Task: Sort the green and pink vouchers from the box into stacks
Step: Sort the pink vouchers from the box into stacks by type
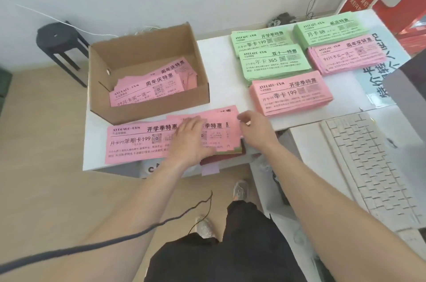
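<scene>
L hand (189,138) lies flat on the loose pink voucher pile (138,141) at the front edge of the white table (219,62), fingers straight, slightly spread, pressing down. R hand (255,129) is at the pile's right short end, fingers curled round that edge w/ thumb on top; looks like a pinch, bit blurred. The pile's long axis runs left-right across the body. Nearest pink stack (290,95) sits just beyond the R hand, so R is the closer one. Cardboard box (147,112) is behind the pile, w/ more pink vouchers (147,90) inside. Green stacks (272,62) are further back.
</scene>
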`<state>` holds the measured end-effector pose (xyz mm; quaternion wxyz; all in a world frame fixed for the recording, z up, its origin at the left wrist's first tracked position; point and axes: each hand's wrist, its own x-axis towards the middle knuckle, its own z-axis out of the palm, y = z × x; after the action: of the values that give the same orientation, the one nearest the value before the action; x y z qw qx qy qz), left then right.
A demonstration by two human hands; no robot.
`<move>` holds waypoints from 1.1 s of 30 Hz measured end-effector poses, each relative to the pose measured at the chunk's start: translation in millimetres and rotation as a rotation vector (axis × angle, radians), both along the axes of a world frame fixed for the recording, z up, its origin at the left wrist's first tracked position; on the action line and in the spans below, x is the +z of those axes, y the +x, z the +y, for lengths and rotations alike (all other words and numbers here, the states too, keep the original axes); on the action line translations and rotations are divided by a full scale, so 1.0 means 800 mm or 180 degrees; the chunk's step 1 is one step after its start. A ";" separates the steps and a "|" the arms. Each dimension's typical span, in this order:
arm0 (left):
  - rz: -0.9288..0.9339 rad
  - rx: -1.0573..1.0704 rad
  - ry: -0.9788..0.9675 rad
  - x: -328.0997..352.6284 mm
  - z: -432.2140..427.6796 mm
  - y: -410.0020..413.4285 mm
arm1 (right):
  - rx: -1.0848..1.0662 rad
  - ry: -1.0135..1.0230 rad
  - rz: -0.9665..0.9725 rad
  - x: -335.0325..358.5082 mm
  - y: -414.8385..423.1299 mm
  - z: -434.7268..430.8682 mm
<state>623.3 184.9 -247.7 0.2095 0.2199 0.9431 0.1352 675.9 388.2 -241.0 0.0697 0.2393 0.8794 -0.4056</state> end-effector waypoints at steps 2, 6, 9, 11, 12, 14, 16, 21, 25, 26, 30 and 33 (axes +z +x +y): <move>0.0112 -0.0240 -0.0241 -0.015 0.000 0.006 | -0.0140 0.0012 -0.0077 -0.022 0.016 -0.009; 0.0365 -0.0600 -0.0512 -0.023 0.021 0.000 | -0.0077 0.0373 0.0099 -0.042 0.029 -0.019; 0.0354 -0.0722 -0.0663 -0.031 0.036 0.000 | 0.0202 0.0792 0.0345 -0.047 0.018 -0.009; 0.0396 -0.0747 -0.0762 -0.040 0.041 0.008 | 0.0457 0.0872 0.0409 -0.046 0.005 -0.004; 0.0449 -0.0742 -0.0799 -0.044 0.042 0.013 | 0.0574 0.0869 0.0392 -0.045 -0.002 -0.002; 0.0559 -0.0739 -0.0860 -0.046 0.042 0.020 | 0.0738 0.0869 0.0261 -0.044 -0.014 0.002; 0.0609 -0.0766 -0.0862 -0.044 0.040 0.025 | 0.0872 0.0917 0.0071 -0.044 -0.023 0.009; 0.0535 -0.0831 -0.0859 -0.037 0.033 0.033 | 0.1097 0.1084 -0.0087 -0.046 -0.029 0.013; 0.0504 -0.0822 -0.0684 -0.036 0.030 0.031 | 0.1157 0.1094 0.0052 -0.045 -0.022 0.016; 0.0495 -0.0805 -0.0645 -0.036 0.029 0.030 | 0.1190 0.1068 0.0091 -0.045 -0.018 0.018; 0.0422 -0.0746 -0.0489 -0.034 0.029 0.026 | 0.1504 0.1260 0.0060 -0.042 -0.009 0.021; 0.0386 -0.0699 -0.0360 -0.034 0.025 0.025 | 0.1521 0.1353 -0.0021 -0.038 -0.013 0.020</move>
<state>643.0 204.8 -275.2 0.1777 0.3175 0.9304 0.0446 665.7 403.9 -271.6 0.1144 0.0365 0.9756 -0.1841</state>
